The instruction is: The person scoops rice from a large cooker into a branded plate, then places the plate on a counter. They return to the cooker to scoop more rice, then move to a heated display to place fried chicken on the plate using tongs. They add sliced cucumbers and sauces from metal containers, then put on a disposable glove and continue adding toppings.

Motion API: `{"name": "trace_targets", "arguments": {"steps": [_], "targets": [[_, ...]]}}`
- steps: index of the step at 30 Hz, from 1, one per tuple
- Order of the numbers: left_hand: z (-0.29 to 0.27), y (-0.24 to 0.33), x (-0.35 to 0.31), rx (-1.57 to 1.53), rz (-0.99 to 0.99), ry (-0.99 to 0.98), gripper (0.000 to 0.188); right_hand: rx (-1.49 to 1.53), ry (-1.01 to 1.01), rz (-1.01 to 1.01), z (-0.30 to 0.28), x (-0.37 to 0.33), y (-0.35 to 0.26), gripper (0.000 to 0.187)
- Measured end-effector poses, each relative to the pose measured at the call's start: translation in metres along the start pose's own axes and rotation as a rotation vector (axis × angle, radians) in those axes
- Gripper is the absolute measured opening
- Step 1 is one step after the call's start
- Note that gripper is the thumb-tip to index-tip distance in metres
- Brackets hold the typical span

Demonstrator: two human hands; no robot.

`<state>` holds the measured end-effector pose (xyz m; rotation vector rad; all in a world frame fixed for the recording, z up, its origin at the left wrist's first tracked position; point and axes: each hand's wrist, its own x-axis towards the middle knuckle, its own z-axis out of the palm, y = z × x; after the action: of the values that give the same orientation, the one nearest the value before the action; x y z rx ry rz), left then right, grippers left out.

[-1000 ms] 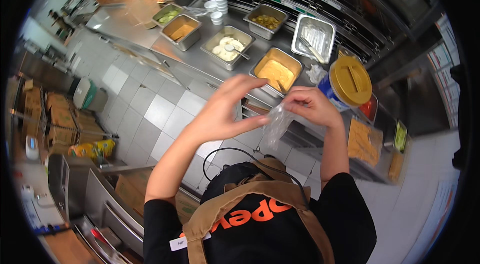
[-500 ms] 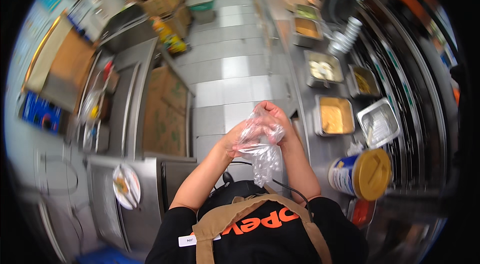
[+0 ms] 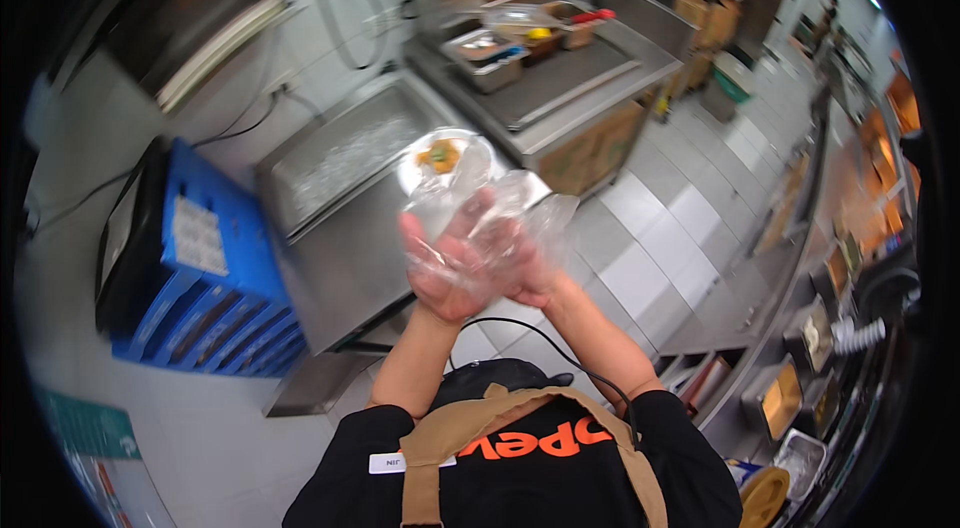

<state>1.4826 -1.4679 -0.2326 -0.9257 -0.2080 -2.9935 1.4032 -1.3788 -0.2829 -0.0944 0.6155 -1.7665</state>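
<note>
Thin plastic (image 3: 548,218): clear
Plate (image 3: 408,175): white
Food (image 3: 438,156): golden brown, some green
Crates (image 3: 215,303): blue
Shirt (image 3: 540,493): black, orange lettering
Strap (image 3: 422,483): tan
Floor tiles (image 3: 640,273): pale grey grid

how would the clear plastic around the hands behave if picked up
The clear plastic is probably floppy, since it wrinkles around the left hand. It looks light for its size, being thin and see-through. Its loose edge near the right hand may flutter, as it flares out unsupported.

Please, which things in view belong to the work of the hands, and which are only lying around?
In use:
left hand
right hand
thin clear plastic, probably a glove, at both hands

Apparently just lying about:
white plate with food
blue stack at left
gold-lidded tub at lower right
</note>
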Motion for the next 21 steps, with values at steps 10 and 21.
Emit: {"name": "trace_targets", "arguments": {"steps": [10,21], "targets": [[0.055,0.171,-0.107,0.617,0.438,0.289,0.075,-1.527,-0.029,-1.522,0.130,0.082,0.133,0.047],[0.080,0.270,-0.267,0.562,0.743,0.232,0.076,-1.433,-0.586,-1.059,0.207,0.169,0.277,0.011]]}}
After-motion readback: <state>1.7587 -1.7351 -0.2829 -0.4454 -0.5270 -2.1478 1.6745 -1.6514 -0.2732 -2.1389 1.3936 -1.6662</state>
